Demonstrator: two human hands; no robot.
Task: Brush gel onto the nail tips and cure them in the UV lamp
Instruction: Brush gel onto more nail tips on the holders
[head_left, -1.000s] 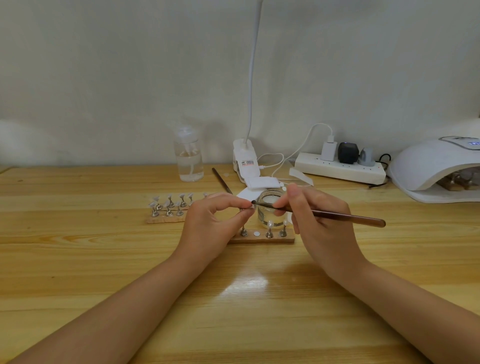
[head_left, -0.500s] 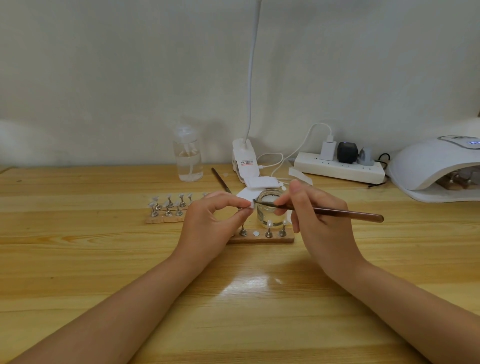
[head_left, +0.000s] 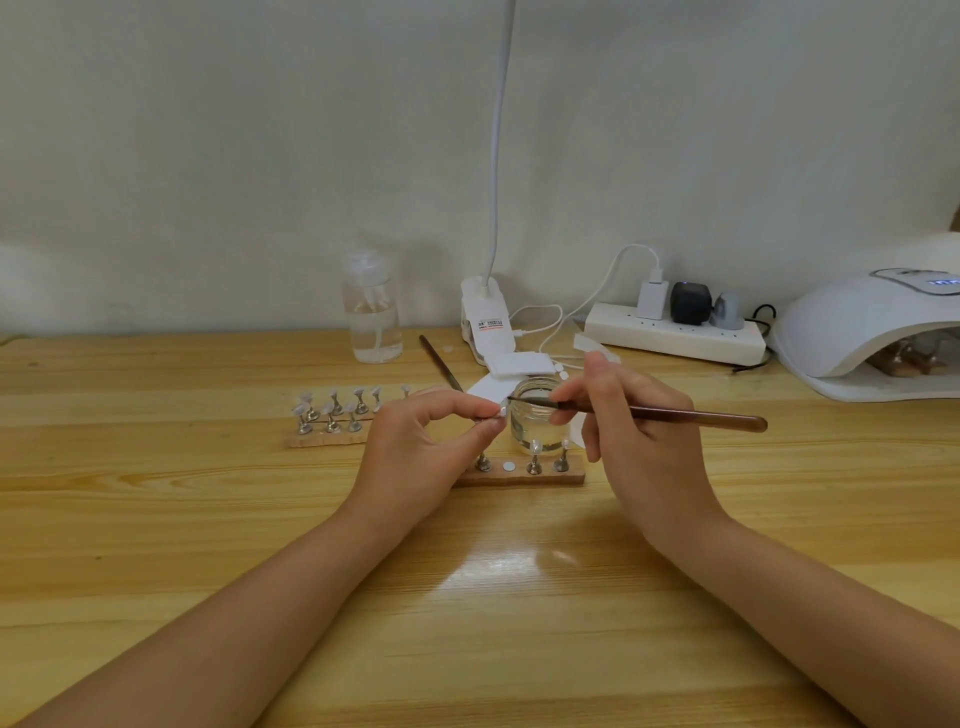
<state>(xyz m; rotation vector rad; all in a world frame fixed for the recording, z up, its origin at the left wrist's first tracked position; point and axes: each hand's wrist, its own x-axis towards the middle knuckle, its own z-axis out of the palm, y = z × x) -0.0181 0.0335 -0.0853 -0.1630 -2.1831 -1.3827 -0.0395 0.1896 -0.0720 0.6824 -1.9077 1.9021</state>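
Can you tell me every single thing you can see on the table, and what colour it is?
table: 1, light wood, under everything
brush: 1, brown, in right hand
nail tip: 1, pale, pinched by left hand
glass jar: 1, clear, centre
near holder strip: 1, wooden, below jar
far holder strip: 1, wooden, left, pale tips on stands
spray bottle: 1, clear, back
clip lamp: 1, white, back
power strip: 1, white, back right
UV lamp: 1, white, far right
spare brush: 1, dark, behind left hand
left hand: 1
right hand: 1

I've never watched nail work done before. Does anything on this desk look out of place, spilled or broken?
Nothing looks spilled or broken. One oddity: the near wooden stand has a bare round spot between its pegs, likely because the left hand pinches a nail tip at the brush. A second brush lies loose behind.
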